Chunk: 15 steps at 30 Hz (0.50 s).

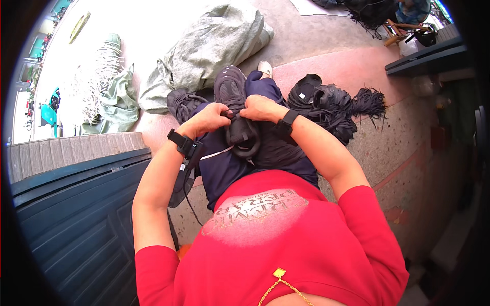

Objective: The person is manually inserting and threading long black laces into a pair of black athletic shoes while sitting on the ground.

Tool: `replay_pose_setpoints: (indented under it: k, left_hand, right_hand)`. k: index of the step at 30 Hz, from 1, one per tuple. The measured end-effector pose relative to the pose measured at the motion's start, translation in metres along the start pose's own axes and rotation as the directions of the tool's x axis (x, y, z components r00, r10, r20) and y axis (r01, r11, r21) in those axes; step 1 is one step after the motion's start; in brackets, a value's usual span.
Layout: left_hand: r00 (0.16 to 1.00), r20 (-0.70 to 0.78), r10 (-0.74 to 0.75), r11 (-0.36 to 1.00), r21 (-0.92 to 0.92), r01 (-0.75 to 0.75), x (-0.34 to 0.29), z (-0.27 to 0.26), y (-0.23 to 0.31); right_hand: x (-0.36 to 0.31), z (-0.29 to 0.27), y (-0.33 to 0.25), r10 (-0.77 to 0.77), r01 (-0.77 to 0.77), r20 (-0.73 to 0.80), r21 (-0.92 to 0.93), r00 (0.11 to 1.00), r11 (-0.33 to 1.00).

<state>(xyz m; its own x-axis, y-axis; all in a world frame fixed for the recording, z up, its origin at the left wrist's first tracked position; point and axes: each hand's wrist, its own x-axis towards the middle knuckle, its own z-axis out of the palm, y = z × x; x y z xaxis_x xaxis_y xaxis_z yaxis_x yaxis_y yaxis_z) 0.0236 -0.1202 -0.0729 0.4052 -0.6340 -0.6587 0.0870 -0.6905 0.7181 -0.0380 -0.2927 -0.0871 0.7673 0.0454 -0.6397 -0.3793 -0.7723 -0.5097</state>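
Dark shoe (230, 91) sits over the person's lap, sole down as far as shows, upper facing up. Its long axis runs away from the body: toe out ahead, heel end nearest the shirt (261, 229). Both hands meet midway along it, at the lacing. Left hand (212, 120) comes in from the shoe's left side, right hand (261, 109) from its right; neither is clearly nearer. Fingertips face each other across the shoe's axis, a small gap between. Fingers of both curled in, nearly closed, pinching at the upper; cannot tell whether lace or tongue is between them. Second dark shoe (185, 104) just beyond the left wrist. Dark heap (329, 107) on the floor, right.
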Motion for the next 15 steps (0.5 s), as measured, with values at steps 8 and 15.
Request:
replay_pose_setpoints:
  k: [8,15]
  left_hand:
    - [0.971,0.056,-0.233,0.972,0.008,0.233,0.016,0.002,0.001]
    - [0.986,-0.128,-0.111,0.994,0.004,0.113,-0.005,-0.008,0.001]
  right_hand:
    - [0.007,0.014,0.012,-0.073,0.076,-0.105,0.023,0.992,0.997]
    - [-0.005,-0.018,0.039,0.005,-0.009,0.021,0.216,1.000,0.976]
